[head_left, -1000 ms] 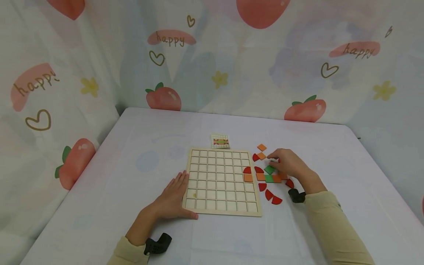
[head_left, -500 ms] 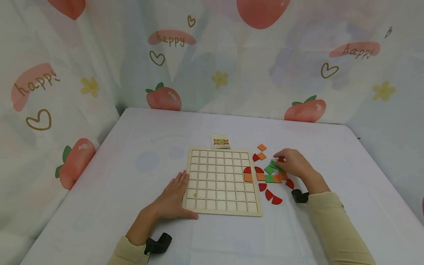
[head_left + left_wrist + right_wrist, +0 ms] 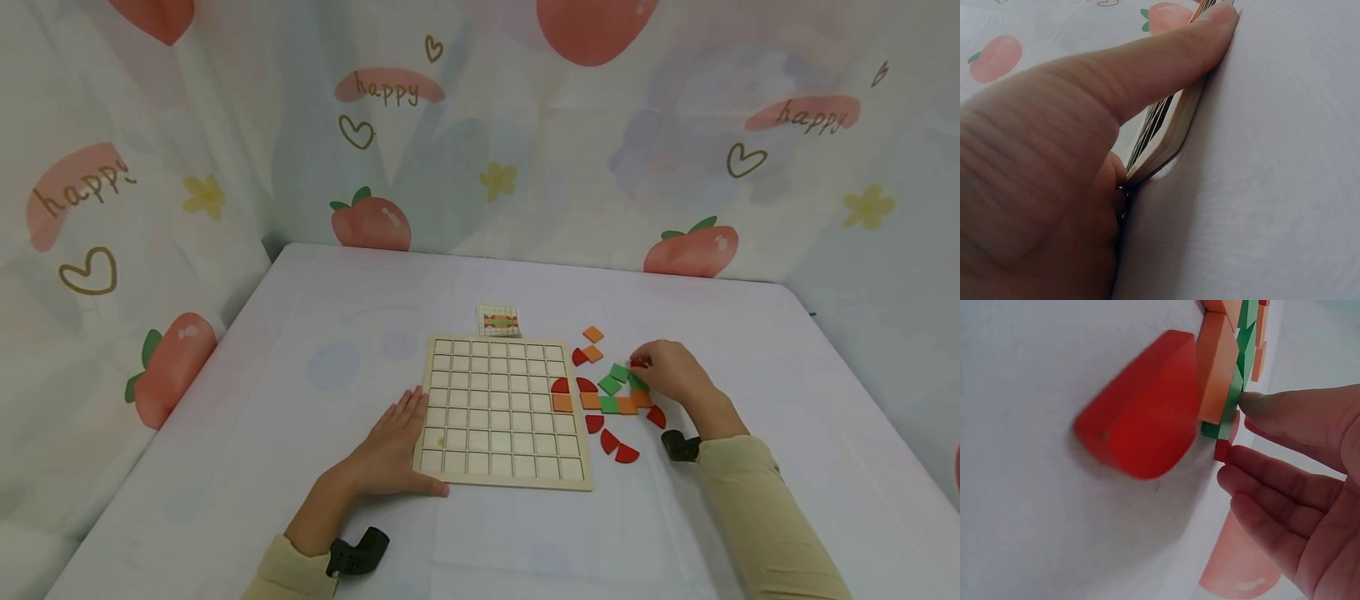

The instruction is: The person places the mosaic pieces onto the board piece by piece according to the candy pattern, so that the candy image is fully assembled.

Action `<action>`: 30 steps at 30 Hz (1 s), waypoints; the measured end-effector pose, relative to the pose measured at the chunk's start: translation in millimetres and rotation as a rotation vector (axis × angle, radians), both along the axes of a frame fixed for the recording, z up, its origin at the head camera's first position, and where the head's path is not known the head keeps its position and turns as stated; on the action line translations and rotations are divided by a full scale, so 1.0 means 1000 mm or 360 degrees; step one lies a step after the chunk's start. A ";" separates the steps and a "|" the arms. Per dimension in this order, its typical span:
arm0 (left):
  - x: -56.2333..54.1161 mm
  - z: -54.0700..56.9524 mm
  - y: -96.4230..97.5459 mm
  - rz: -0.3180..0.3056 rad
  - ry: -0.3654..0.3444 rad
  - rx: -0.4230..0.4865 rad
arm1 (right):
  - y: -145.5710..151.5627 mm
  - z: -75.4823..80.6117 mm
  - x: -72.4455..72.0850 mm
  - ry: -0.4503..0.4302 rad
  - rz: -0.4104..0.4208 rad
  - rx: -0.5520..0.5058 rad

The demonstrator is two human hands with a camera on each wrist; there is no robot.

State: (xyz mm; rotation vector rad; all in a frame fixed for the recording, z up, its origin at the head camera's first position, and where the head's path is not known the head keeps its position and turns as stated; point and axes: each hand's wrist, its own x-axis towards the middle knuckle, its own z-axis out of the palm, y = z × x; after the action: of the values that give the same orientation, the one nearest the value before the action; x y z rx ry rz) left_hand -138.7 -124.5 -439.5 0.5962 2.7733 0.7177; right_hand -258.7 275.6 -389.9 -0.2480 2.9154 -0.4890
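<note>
A square wooden grid board [image 3: 500, 417] lies in the middle of the table. My left hand [image 3: 390, 446] rests flat against its left side; the thumb [image 3: 1166, 65] stretches along its near edge in the left wrist view. My right hand [image 3: 675, 372] hovers low over loose tiles to the right of the board. Its fingertips touch a small red piece [image 3: 1223, 450], and the thumb meets a green tile [image 3: 1230, 403]. Green squares [image 3: 610, 385], orange squares [image 3: 591, 401] and red quarter-round pieces [image 3: 627, 453] lie about. A red piece [image 3: 560, 385] and an orange square [image 3: 562, 402] overlap the board's right side.
Behind the board lies a small card [image 3: 498, 320] with a coloured grid pattern. Two orange squares [image 3: 593, 334] and a red piece [image 3: 579, 357] sit at the far end of the loose tiles. A patterned cloth backdrop [image 3: 450, 167] stands around the white table [image 3: 360, 283].
My right hand has drawn a little to the right over the tiles, uncovering green squares and the red piece at its fingertips. The left hand and board have stayed put.
</note>
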 end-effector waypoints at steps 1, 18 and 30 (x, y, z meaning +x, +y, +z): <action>0.000 0.000 0.000 -0.0001 0.0001 -0.0001 | 0.000 0.000 0.000 -0.0010 -0.0010 0.0002; 0.000 0.002 0.000 -0.0003 -0.0011 0.0018 | -0.002 -0.002 -0.003 -0.0095 -0.0100 0.0015; 0.000 0.001 0.000 0.0003 -0.0010 0.0010 | -0.001 -0.004 -0.003 -0.0064 -0.0091 0.0014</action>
State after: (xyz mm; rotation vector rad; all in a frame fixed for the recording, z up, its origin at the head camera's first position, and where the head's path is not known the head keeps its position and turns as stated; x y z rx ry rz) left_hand -138.9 -124.6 -438.2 0.5915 2.7672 0.7282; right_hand -261.9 274.4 -393.9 -0.1519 2.8915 -0.4835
